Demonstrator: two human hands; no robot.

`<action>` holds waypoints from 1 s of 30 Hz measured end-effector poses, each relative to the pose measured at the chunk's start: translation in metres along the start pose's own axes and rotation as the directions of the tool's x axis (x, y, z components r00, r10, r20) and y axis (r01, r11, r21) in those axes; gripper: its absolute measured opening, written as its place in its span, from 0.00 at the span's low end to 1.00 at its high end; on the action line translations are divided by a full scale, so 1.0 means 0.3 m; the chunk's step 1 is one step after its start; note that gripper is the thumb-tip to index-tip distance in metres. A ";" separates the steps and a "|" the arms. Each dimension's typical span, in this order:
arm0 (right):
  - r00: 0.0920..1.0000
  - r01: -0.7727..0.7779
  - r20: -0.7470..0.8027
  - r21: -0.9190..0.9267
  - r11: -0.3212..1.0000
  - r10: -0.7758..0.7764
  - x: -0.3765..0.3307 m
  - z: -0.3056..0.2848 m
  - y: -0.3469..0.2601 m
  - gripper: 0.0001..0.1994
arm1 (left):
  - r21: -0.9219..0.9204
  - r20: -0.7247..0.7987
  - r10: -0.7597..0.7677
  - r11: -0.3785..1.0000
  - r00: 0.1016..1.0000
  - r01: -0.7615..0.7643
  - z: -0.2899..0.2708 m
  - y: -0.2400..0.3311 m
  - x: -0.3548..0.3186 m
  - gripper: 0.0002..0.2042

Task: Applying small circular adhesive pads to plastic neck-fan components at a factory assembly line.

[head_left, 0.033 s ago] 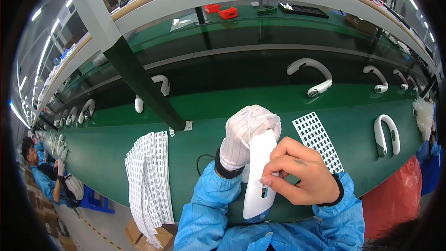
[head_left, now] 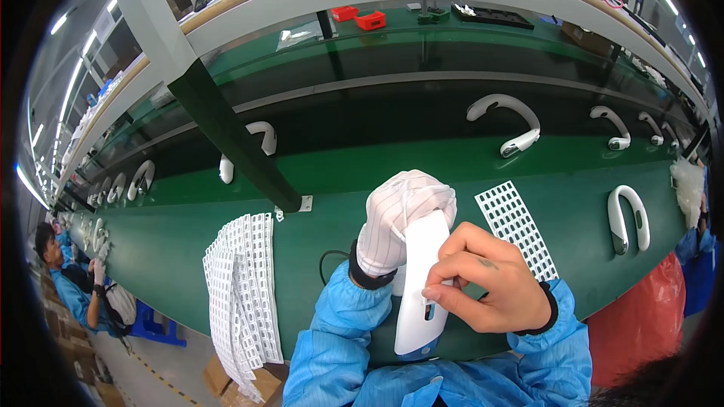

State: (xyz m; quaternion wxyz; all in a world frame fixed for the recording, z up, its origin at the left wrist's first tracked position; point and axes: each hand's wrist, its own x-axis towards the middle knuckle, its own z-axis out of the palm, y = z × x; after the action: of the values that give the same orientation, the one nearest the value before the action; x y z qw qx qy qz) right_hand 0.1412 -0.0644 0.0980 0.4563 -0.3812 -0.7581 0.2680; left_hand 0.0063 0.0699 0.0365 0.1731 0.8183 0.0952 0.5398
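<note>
My left hand, in a white striped glove, grips the upper end of a long white curved plastic part held upright over the front of the green bench. My bare right hand pinches the part's right edge, with thumb and forefinger at a small dark slot near its lower half. Just right of my hands a white perforated sticker sheet lies flat on the bench.
A stack of white perforated sheets hangs over the bench's front edge at left. White U-shaped parts lie along the green belt, one at right. A slanted grey post crosses the left. A seated co-worker works far left. A red bag stands lower right.
</note>
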 end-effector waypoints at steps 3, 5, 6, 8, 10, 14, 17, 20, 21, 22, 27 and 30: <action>1.000 0.002 -0.014 -0.002 1.000 -0.002 -0.005 0.005 0.006 0.06 | 0.017 -0.001 0.003 1.000 1.000 -0.003 0.003 0.000 0.000 0.14; 1.000 0.005 -0.021 -0.002 1.000 -0.005 -0.008 0.008 0.011 0.06 | 0.031 -0.003 0.005 0.999 1.000 -0.005 0.005 0.001 0.000 0.14; 0.999 0.023 -0.038 -0.011 1.000 -0.023 -0.009 0.011 0.016 0.07 | 0.041 -0.010 0.019 0.999 1.000 -0.018 0.005 0.002 0.002 0.14; 0.998 0.040 -0.056 -0.018 0.999 -0.041 -0.012 0.015 0.027 0.08 | 0.052 -0.015 0.032 0.998 0.999 -0.031 0.003 0.004 0.003 0.14; 0.994 0.073 -0.074 -0.015 0.997 -0.074 -0.015 0.020 0.041 0.08 | 0.077 -0.009 0.020 0.997 1.000 -0.019 0.000 0.006 0.002 0.14; 0.991 0.089 -0.103 -0.007 0.996 -0.089 -0.029 0.033 0.061 0.09 | 0.081 -0.014 0.018 0.997 1.000 -0.017 0.004 -0.001 -0.001 0.15; 0.984 0.123 -0.126 -0.008 0.992 -0.123 -0.031 0.034 0.066 0.10 | 0.062 -0.006 0.011 0.998 1.000 -0.011 0.002 0.008 0.007 0.15; 0.980 0.134 -0.139 -0.054 0.990 -0.140 -0.032 0.039 0.064 0.18 | 0.079 0.005 -0.006 0.997 1.000 0.005 -0.004 0.013 0.009 0.15; 0.977 0.080 -0.198 0.013 0.997 -0.076 -0.035 0.051 0.065 0.20 | 0.045 0.018 -0.033 0.999 0.999 0.032 -0.007 0.007 0.007 0.15; 0.968 0.031 -0.252 0.084 0.996 -0.009 -0.037 0.059 0.069 0.22 | 0.011 0.031 -0.059 0.998 0.998 0.058 -0.008 0.004 0.006 0.15; 0.967 -0.032 -0.214 0.429 0.902 0.137 -0.036 0.068 0.121 0.23 | 0.018 0.030 -0.084 0.996 0.996 0.083 -0.015 -0.004 0.000 0.15; 0.962 -0.042 -0.211 0.516 0.855 0.174 -0.037 0.073 0.134 0.22 | 0.005 0.038 -0.094 0.996 0.995 0.094 -0.012 -0.009 0.000 0.15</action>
State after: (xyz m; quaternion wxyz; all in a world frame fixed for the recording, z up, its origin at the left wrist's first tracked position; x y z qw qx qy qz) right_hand 0.1384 -0.0521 0.0526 0.6162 -0.3208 -0.5744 0.4330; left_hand 0.0032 0.0730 0.0368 0.1988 0.8234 0.1313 0.5151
